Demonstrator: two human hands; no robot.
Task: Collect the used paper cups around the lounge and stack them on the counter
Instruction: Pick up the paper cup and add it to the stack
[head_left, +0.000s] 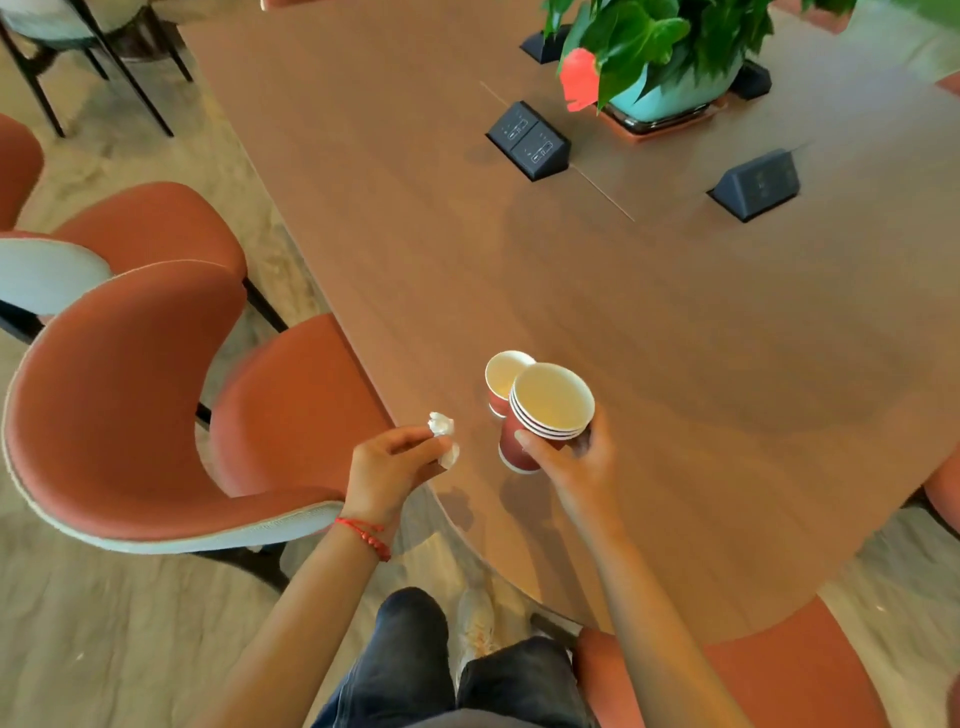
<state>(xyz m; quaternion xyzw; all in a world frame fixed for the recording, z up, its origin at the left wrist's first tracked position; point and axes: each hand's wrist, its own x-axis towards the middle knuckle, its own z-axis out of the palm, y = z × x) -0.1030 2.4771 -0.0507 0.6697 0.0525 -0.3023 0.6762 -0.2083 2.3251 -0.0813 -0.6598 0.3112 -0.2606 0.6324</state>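
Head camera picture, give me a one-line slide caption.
Right hand holds stacked red paper cups beside a lone cup on the table; left hand pinches crumpled tissue.

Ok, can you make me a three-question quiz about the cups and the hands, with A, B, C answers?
1. Where is the single cup?
A. On the floor
B. On the table, just behind the stack
C. On a chair seat

2. What colour are the cups outside?
A. Red
B. Blue
C. Green

3. What is the left hand doing?
A. Hanging with nothing in it
B. Pinching a crumpled tissue
C. Holding a cup

Answers:
1 B: the single cup stands on the table right behind the stack that the right hand holds.
2 A: their sides are red, with pale insides.
3 B: the left hand has its fingers curled round the white tissue.
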